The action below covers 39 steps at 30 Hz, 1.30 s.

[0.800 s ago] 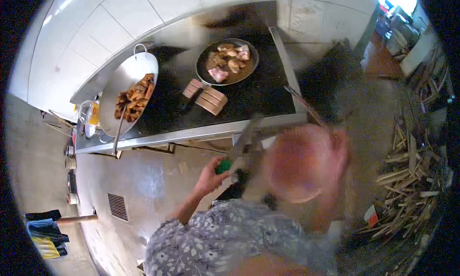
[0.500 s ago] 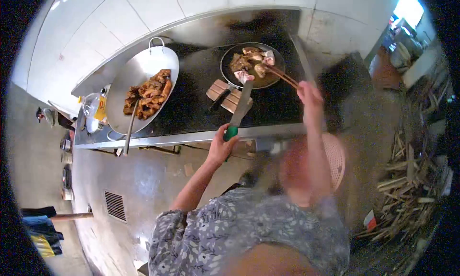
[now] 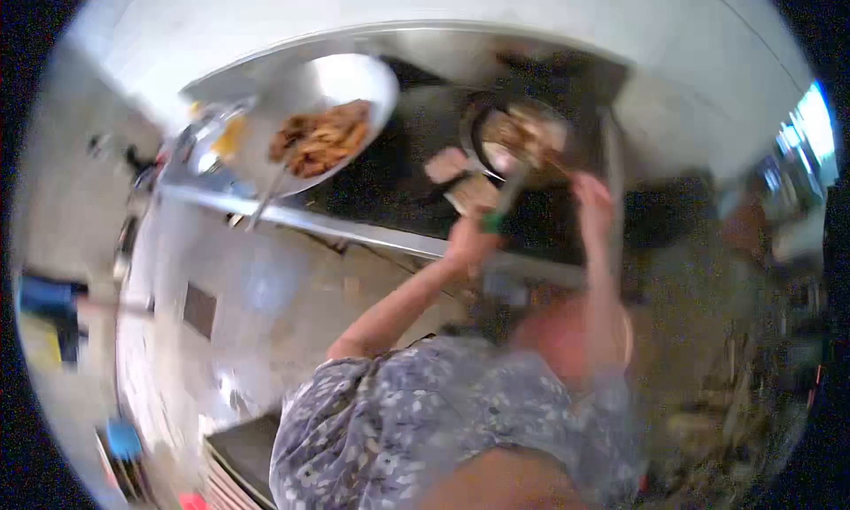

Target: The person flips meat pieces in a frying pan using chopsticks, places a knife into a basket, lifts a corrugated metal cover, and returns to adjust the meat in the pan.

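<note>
My left hand [image 3: 474, 244] is closed around the green handle of a flat-bladed knife [image 3: 513, 187]. The blade reaches the near edge of a dark frying pan [image 3: 472, 138]; blur hides whether it touches the meat. Pieces of meat [image 3: 522, 129], some browned and some pale, lie in the pan. Right of it, my right hand [image 3: 591, 200] is closed on wooden chopsticks [image 3: 556, 162], which slant into the pan among the meat. The pan's black handle [image 3: 443, 191] lies over a brick-like block [image 3: 474, 194].
Left on the dark counter [image 3: 381, 200] stands a large metal wok [image 3: 350, 74] with browned meat [image 3: 323, 138] and a ladle [image 3: 267, 196]. A yellow-labelled bottle [image 3: 230, 138] is beside it. Below my right forearm is a pinkish round container [image 3: 567, 333]. Firewood [image 3: 717, 421] lies at right.
The view has swung and blurred, so the counter appears shifted right and lower. My left hand has brought the blade closer to the pan; the chopsticks are still in it.
</note>
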Tool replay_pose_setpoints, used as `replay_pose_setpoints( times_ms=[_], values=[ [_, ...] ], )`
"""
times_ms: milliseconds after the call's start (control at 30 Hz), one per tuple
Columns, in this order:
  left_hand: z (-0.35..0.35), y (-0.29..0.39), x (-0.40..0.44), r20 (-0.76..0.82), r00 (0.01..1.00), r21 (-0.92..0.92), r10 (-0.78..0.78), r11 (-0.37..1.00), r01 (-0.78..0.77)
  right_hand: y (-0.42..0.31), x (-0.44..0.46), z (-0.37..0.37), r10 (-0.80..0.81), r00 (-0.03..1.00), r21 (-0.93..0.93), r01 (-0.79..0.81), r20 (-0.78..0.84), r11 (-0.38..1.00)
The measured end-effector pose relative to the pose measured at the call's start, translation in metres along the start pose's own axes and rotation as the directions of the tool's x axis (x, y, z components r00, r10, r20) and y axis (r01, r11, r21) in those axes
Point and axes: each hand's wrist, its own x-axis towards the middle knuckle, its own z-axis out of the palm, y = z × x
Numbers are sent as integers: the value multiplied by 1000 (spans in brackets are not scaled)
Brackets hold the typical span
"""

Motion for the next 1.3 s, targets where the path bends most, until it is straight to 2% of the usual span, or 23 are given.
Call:
replay_pose_setpoints(
  times_ms=[33, 67, 100, 133, 167, 233, 267, 367, 400, 433, 467, 500, 533, 567, 600, 633, 767, 933, 1100, 1233, 1300],
  values=[
    [9, -2, 3, -66, 998, 142, -16, 989, 25, -54, -13, 14, 53, 998, -349, -41, 25, 936],
    [13, -11, 5, -84, 992, -86, 98, 991, -105, -27, -6, 2, -50, 995, -384, 81, 90, 920],
    [21, -13, 5, -137, 985, -116, 103, 986, -119, -2, 6, -9, -1, 996, -248, 23, 91, 968],
    [-1, 21, -9, 93, 981, -313, -172, 930, 193, -24, -4, -5, -7, 989, -415, 67, 146, 907],
    [12, 6, 0, -36, 998, -140, -43, 989, 37, 51, 18, -37, -19, 992, 15, 17, 122, 1000],
    [34, -12, 13, -87, 991, -184, -106, 979, 88, 7, 4, -9, 65, 996, -78, -60, 59, 995],
    [31, -14, 14, -107, 988, -190, -111, 978, 89, 0, 4, -4, 60, 995, -73, -54, 79, 996],
    [29, -14, 16, -76, 995, -363, -67, 931, 35, -14, 1, -6, 161, 973, -252, -116, 165, 961],
    [27, -21, 17, -118, 993, -237, 18, 970, -46, -12, -3, -7, 170, 974, -263, -126, 152, 957],
    [26, -26, 19, -129, 985, -112, 119, 985, -134, -9, -6, -4, 89, 983, -229, -51, 158, 972],
    [23, -22, 17, -54, 998, -364, -41, 931, 18, -8, -6, -8, 6, 990, -215, 25, 141, 976],
    [12, -15, 13, 77, 981, -561, -179, 805, 191, -17, -7, -2, 64, 993, -265, -34, 104, 964],
    [3, -13, 13, 63, 985, -411, -159, 895, 171, -23, -15, -1, 96, 993, -200, -82, 62, 976],
    [2, -18, 10, -50, 998, -416, -30, 909, 7, -21, -16, -4, -12, 997, -182, 27, 81, 983],
    [-19, 13, -8, 49, 991, -459, -125, 879, 133, -61, -28, 14, 91, 996, -411, -85, -5, 908],
    [-25, 23, -14, 93, 989, -511, -113, 847, 145, -21, -17, -1, 7, 999, -217, 2, 42, 976],
    [-19, 14, -9, 188, 980, -545, -65, 824, 158, -12, -22, -10, -68, 997, -149, 63, -30, 987],
    [-9, 15, 17, 253, 966, -651, -49, 731, 207, -12, -16, -9, -22, 999, -118, 18, -34, 993],
    [0, 27, 18, 299, 954, -631, -6, 749, 203, -20, -22, -13, -5, 1000, -106, 2, -30, 994],
    [16, 32, 27, 229, 973, -529, -21, 837, 142, -11, -17, -16, -6, 999, -163, -1, -43, 987],
    [21, 33, 32, 206, 979, -416, 12, 906, 76, -8, -16, -16, 0, 999, -144, -7, -49, 990]
  ],
)
